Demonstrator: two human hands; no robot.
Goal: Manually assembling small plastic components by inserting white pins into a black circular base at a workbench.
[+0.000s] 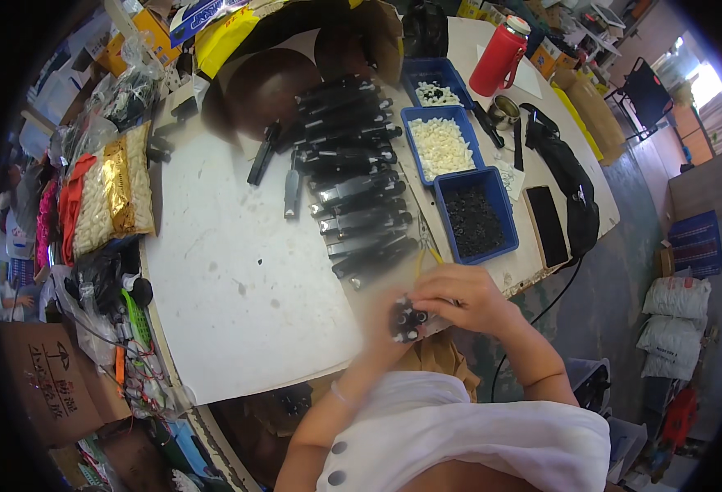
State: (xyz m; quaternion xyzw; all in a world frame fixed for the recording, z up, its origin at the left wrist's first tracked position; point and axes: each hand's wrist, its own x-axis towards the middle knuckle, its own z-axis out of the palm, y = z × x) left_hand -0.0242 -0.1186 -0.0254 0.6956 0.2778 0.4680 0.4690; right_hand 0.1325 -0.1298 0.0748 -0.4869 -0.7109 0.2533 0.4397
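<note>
Near the table's front edge, my left hand (384, 316), blurred, is closed around a black part (407, 319) with several round, pale-tipped ends. My right hand (463, 295) meets it from the right, thumb and fingers pinched together at its upper edge. Whether a tiny piece sits between those fingertips I cannot make out. Just beyond the hands lie pliers with yellow handles (426, 252). A long row of black, bar-shaped parts with silvery faces (361, 190) runs away from me. Two similar bars lie left of the row, one black (263, 154) and one silvery (293, 190).
Blue trays hold black bits (471, 217), white bits (440, 148) and a black-white mix (437, 92). A red thermos (498, 59), metal cup (504, 111), phone (547, 226) and black pouch (564, 172) stand or lie to the right. Bagged goods (119, 184) crowd the left edge.
</note>
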